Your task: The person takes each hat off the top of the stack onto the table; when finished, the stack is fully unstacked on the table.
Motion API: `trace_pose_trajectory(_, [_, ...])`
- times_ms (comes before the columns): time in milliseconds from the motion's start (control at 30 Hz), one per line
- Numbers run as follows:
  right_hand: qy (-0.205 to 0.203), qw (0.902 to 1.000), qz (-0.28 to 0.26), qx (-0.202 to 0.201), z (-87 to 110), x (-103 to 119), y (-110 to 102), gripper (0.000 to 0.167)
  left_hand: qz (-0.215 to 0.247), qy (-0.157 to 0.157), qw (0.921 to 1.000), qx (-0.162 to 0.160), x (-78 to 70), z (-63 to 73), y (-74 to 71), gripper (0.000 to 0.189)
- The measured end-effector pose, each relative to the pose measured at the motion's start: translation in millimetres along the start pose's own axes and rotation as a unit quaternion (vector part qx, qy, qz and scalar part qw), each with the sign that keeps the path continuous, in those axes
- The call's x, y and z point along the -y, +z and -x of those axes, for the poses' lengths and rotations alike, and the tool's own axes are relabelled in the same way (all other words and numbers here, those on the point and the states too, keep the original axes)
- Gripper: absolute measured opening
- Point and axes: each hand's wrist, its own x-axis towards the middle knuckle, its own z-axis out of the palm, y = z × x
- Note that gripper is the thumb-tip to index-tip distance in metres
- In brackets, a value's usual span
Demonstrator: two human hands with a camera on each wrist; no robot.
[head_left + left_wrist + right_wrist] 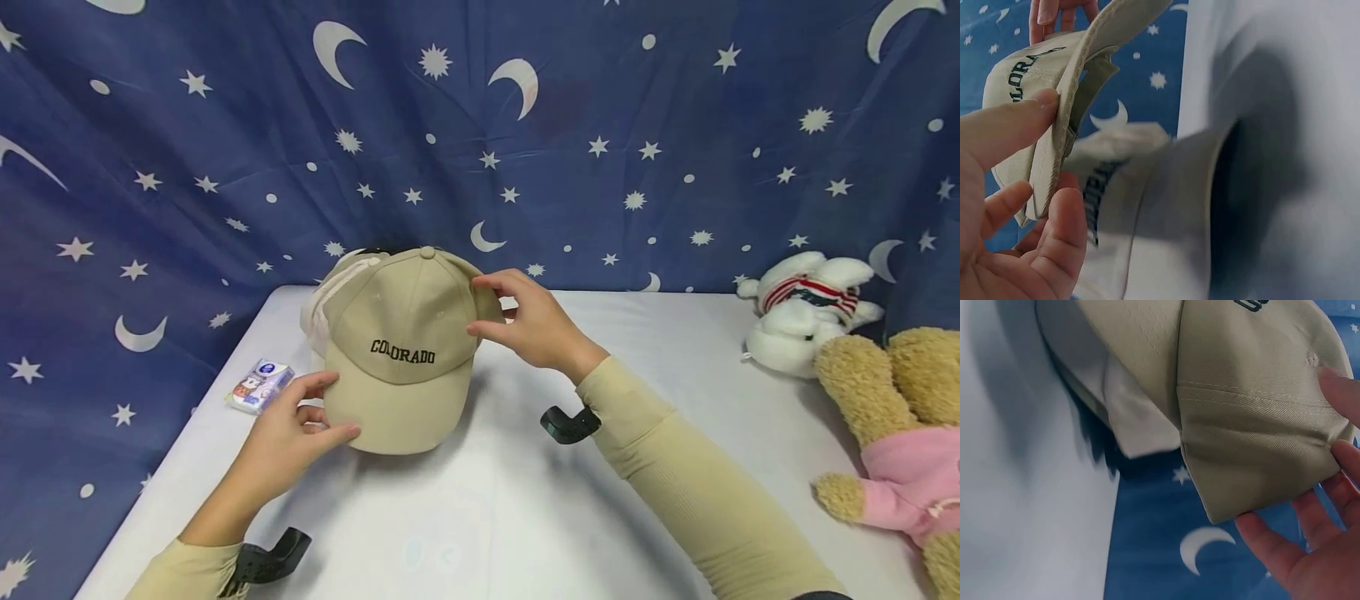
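Observation:
A beige baseball cap with dark "COLORADO" lettering is held up with its brim facing me. My left hand pinches the brim's left edge; in the left wrist view the thumb lies on top and fingers are beneath. On the other side, my right hand grips the lower edge of the crown between thumb and fingers. Behind the held cap, mostly hidden, is a paler cap. The left wrist view shows that pale cap on the table below, with dark lettering on its front too.
A small tissue pack lies left of the caps on the white table. At the right are a white plush toy and a brown teddy bear in a pink top. A blue star-and-moon curtain hangs behind.

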Motion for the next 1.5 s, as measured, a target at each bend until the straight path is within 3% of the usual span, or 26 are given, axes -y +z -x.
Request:
trace_pose_trajectory(267, [0.01,0.9994,0.019,-0.028,17.7,-12.5,-34.1,0.057,0.02,0.029,0.999,0.027,-20.2,-14.0,28.9,0.074])
trace_pose_trajectory(667, [0.088,0.9934,0.049,-0.054,47.5,-46.5,-82.1,0.063,0.062,0.046,0.9948,0.066,-41.5,-46.6,96.5,0.069])
trace_pose_trajectory(1000, [0.119,0.9842,0.103,-0.081,73.3,-62.9,-118.9,0.066,0.069,0.056,0.9914,0.096,-62.9,-69.1,144.5,0.066])
trace_pose_trajectory(1267, [0.135,0.9731,0.156,-0.103,83.0,-77.2,-143.0,0.067,0.085,0.066,0.9864,0.125,-75.4,-86.5,178.1,0.066])
trace_pose_trajectory(1500, [0.164,0.966,0.165,-0.113,92.9,-93.4,-164.0,0.068,0.099,0.064,0.9822,0.147,-87.3,-98.4,210.3,0.065])
